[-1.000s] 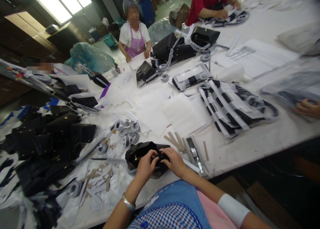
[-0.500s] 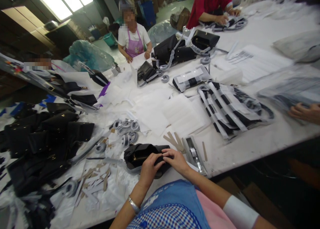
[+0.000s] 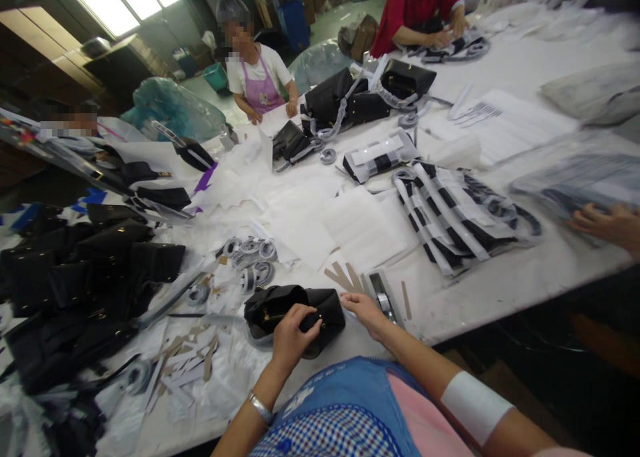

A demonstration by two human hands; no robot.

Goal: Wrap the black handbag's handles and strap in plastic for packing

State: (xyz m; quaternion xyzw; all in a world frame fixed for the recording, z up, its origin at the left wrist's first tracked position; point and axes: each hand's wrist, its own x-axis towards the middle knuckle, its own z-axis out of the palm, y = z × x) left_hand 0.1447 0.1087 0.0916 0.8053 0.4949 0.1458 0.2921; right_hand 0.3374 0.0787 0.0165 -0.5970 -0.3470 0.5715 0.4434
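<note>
The left hand (image 3: 290, 337) grips the small black bag (image 3: 280, 304), which lies near the front edge of the white table (image 3: 480, 290). The right hand (image 3: 367, 312) lies beside the bag, fingers loose and apart

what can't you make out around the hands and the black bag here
Head view only:
1. What the left hand grips on the black bag: its fingers cover it.
2. The shiny tray by the right hand: part hidden by the hand, too small to identify.
3. The co-worker's hand at right: cut off by the edge, blurred.
</note>
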